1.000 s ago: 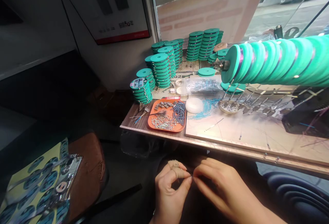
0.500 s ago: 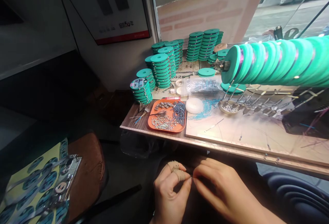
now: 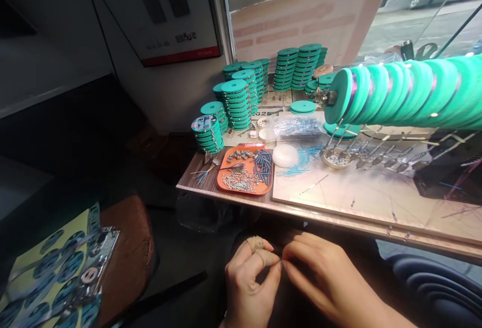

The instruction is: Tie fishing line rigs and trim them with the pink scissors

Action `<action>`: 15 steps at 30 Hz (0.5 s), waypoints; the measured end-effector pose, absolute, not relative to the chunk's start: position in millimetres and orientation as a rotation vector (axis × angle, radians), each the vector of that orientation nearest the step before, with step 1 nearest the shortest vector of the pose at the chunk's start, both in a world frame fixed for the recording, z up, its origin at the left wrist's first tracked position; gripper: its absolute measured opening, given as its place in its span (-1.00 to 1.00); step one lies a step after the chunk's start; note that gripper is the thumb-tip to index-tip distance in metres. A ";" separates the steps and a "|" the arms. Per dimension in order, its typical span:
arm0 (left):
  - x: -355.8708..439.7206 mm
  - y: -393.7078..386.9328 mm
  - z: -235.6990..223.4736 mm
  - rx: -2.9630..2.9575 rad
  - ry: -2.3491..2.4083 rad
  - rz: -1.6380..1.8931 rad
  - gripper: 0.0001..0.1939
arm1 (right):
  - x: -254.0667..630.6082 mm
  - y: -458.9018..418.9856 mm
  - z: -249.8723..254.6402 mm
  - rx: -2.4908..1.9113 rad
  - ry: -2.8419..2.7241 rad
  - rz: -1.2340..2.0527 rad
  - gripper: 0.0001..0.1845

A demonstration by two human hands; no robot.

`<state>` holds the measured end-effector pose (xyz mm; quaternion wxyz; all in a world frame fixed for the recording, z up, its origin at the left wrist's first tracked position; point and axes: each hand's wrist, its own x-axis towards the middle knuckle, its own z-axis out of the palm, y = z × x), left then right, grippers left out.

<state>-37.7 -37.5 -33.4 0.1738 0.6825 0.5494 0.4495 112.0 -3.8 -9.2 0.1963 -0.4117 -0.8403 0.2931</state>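
Below the table's front edge, my left hand (image 3: 250,283) is closed in a pinch, thumb against index finger, with tan tape wrapped round two of its fingers. My right hand (image 3: 320,270) meets it from the right, its thumb and fingertips pressed together as well. The fingertips of both hands almost touch. Whatever lies between them is too small to make out against the dark background. Nearest to the hands on the table is an orange tray (image 3: 244,191) holding small metal parts, dark springs and light-coloured pieces.
Stacks of green line spools (image 3: 233,102) stand at the back. A row of green spools (image 3: 399,92) hangs on a rod at the right, above a small round dish (image 3: 336,158) of beads. A brown stool (image 3: 128,247) carries a clipboard (image 3: 96,267) at the left.
Both hands hold nearly the same pinch, with only a slight shift at the fingertips. The view has tipped very slightly; the things on the table have not moved.
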 end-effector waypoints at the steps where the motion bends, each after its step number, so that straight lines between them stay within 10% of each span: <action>1: -37.8 -37.6 -33.2 1.937 1.560 1.272 -0.84 | 111.9 -3.7 -9.3 -1.155 -2.353 0.820 -0.79; 15: -39.4 -35.0 -30.9 2.075 1.608 1.236 -0.83 | 111.3 -4.0 -7.8 -1.149 -2.357 0.846 -0.79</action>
